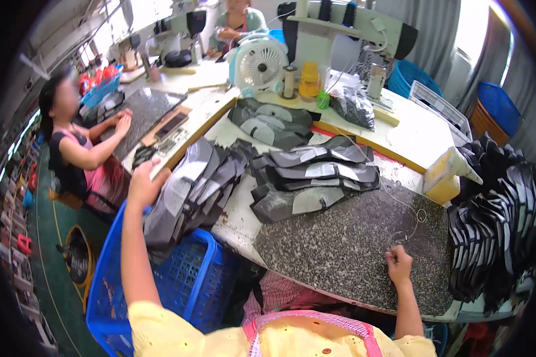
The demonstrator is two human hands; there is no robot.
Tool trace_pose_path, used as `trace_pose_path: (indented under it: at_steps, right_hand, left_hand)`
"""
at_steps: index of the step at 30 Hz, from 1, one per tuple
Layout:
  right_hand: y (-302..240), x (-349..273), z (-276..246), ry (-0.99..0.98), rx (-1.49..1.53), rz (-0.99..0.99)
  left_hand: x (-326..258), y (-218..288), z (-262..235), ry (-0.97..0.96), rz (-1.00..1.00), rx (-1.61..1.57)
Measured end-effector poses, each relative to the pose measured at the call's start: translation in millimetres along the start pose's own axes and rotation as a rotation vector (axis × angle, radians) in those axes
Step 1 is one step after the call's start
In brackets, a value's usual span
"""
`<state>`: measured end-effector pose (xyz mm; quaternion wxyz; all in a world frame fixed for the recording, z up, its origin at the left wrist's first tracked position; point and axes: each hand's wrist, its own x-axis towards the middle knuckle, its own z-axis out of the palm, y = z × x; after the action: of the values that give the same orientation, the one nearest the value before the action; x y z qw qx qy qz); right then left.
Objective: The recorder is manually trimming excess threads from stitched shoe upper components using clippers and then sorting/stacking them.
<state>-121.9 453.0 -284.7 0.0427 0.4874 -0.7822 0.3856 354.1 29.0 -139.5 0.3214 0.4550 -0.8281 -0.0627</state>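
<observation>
My left hand [146,185] reaches out to the far left with its fingers curled. It is at the upper end of a fanned pile of grey and black shoe upper pieces [187,184], beside the end of the table's wooden edge strip. What its fingers grip is hidden. Over a speckled stone slab [345,244], my right hand [400,265] is closed with fingers pressed together; anything in them is too small to name. A thin pale thread [420,215] lies looped just beyond it. More layered shoe uppers [315,172] lie at the slab's far side.
A blue plastic basket [205,262] stands below the left pile. Stacked uppers [494,226] line the right side, beside a yellowish container [443,178]. Beyond are a small fan [260,66] and a sewing machine [345,35]. A co-worker [80,137] sits left; another person [241,24] is behind.
</observation>
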Motion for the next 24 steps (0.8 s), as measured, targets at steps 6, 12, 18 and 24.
trace_pose_path:
  at_steps: [6, 12, 18, 24]
  right_hand:
    - [-9, 3, 6, 0.022, 0.034, 0.097]
    - [-11, 1, 6, -0.045, 0.055, 0.088]
    - [-3, 7, 10, 0.016, 0.071, 0.036]
    - [-4, 20, 10, -0.037, 0.116, 0.088]
  left_hand:
    - [-47, 137, 52, -0.181, 0.494, -0.045]
    - [-78, 167, 154, -0.215, 0.595, -0.217]
    - [-117, 212, 194, -0.321, 0.684, -0.287]
    - [-122, 212, 210, -0.311, 0.572, -0.241]
